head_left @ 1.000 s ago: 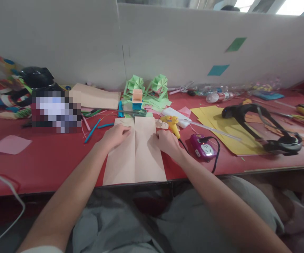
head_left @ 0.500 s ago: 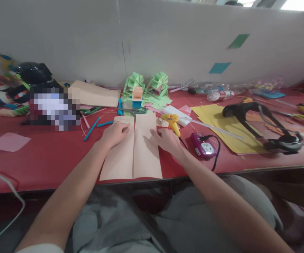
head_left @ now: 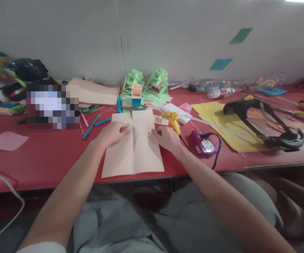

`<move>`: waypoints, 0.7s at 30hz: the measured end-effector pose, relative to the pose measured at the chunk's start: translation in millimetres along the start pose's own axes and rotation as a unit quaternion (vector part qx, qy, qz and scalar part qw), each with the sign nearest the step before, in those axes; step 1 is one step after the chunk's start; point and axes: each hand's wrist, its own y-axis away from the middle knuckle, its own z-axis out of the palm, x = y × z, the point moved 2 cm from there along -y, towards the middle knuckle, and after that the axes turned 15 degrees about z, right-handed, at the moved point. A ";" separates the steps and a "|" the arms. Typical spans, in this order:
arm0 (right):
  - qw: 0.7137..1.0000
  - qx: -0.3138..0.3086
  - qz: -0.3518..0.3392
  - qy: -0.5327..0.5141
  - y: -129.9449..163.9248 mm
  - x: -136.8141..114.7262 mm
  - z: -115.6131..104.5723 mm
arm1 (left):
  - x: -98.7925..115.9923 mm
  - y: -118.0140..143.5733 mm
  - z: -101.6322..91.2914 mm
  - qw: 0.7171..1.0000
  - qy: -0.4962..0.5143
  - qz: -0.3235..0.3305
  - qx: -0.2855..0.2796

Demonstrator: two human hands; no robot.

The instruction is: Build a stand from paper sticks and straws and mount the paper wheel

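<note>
I am looking down at a matte, peach-coloured paper sheet (head_left: pixel 133 147) lying flat on the red worktop (head_left: pixel 49 154), its two long flaps folded in so their edges are meeting along a straight centre seam; its near edge is reaching the worktop's front lip. My left hand (head_left: pixel 113 133) is resting on the left flap at about 10 o'clock from the sheet's middle, fingers curled and pressing down, gripping nothing. My right hand (head_left: pixel 166 137) is sitting at about 2 o'clock, fingertips bearing on the right flap's outer edge, likewise loose and holding nothing. Just beyond that hand, at 1 o'clock, a glossy yellow glue gun (head_left: pixel 171 119) is lying on its side, its black cord running to a purple plastic socket block (head_left: pixel 203 143). At 12 o'clock, pleated green paper fans (head_left: pixel 148 82) are standing against the grey partition. At 3 o'clock, flat yellow card sheets (head_left: pixel 222 124) are lying under a curved black headset (head_left: pixel 262 119). At 9 o'clock a patch is being blurred out, so I cannot make out what is there.
</note>
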 end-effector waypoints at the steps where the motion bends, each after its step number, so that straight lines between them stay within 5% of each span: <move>1: 1.000 -0.001 0.000 0.004 0.5 -0.3 -0.3 | -0.9 0.1 0.9 1.000 0.009 -0.001 0.000; 11: 1.000 0.004 -0.027 0.010 0.5 2.6 1.7 | -4.7 0.1 4.4 0.996 0.087 -0.031 0.008; 21: 0.995 -0.054 -0.022 -0.087 2.1 5.6 -5.9 | -3.2 -2.4 0.6 0.999 0.004 0.027 0.020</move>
